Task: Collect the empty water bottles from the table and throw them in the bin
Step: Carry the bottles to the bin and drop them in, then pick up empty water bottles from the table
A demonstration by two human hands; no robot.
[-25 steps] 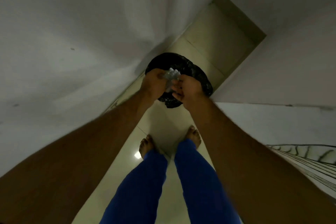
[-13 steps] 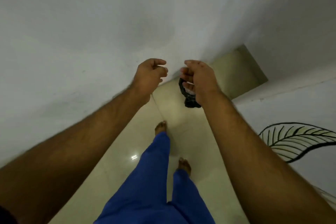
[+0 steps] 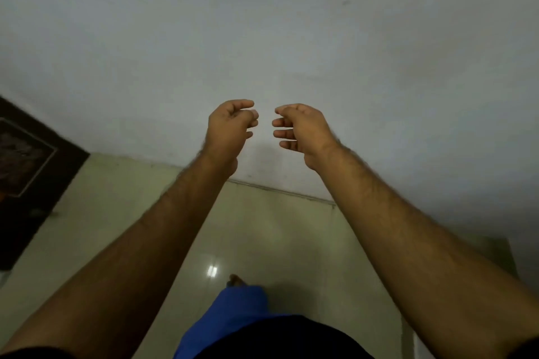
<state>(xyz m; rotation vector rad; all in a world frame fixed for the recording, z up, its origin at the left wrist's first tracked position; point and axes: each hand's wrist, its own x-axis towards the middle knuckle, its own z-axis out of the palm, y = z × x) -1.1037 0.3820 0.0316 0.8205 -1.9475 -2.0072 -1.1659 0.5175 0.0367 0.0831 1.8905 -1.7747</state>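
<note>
Both my hands are empty now. A second ago they were pinched together on a crumpled bottle right over the black-lined bin; half a second ago they had already let go and were lifting away with the bin partly hidden behind them. Now my left hand (image 3: 229, 128) and right hand (image 3: 300, 130) are raised side by side in the middle of the frame, near each other but not touching, fingers loosely curled inward and half open, nothing between them.

The bin has dropped out of view as my head turned. Ahead of me is only the pale wall (image 3: 262, 38), with the glossy floor (image 3: 277, 242) below it and a dark mat (image 3: 26, 166) at the left edge. One bare foot (image 3: 236, 280) and my blue trouser leg (image 3: 230, 318) show at the bottom centre.

I take it that bottle went into the bin, so that drop looks done. No bottles and no bench are in view, so I cannot tell whether any remain. If they do, my next move is to walk back for them.
</note>
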